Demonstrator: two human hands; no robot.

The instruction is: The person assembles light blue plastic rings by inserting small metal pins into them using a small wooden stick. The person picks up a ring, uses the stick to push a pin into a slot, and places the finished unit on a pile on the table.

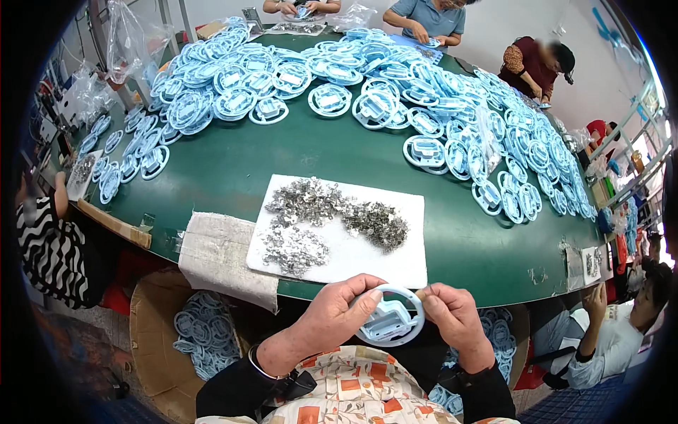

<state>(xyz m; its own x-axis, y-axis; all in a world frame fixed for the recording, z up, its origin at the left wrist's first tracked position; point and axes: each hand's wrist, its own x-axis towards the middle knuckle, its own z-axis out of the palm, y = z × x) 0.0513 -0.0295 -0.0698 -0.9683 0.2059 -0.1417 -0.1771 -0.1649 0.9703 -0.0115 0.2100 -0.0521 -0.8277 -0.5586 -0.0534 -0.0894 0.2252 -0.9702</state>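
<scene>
I see blue ring (387, 323) between hands, open face toward me. Left hand (336, 309) clamped on left rim. Right hand (453, 318): fingertips together at right rim, can't tell what's pinched. Metal pieces (376, 226) ahead.

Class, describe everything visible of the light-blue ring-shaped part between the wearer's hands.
The light-blue part looks like moulded plastic: a round rim with a boxy, recessed block inside. It is held tilted, that block facing the camera, on the wearer's side of the white board. The left hand grips its upper-left rim; the right hand pinches its upper-right rim.
</scene>
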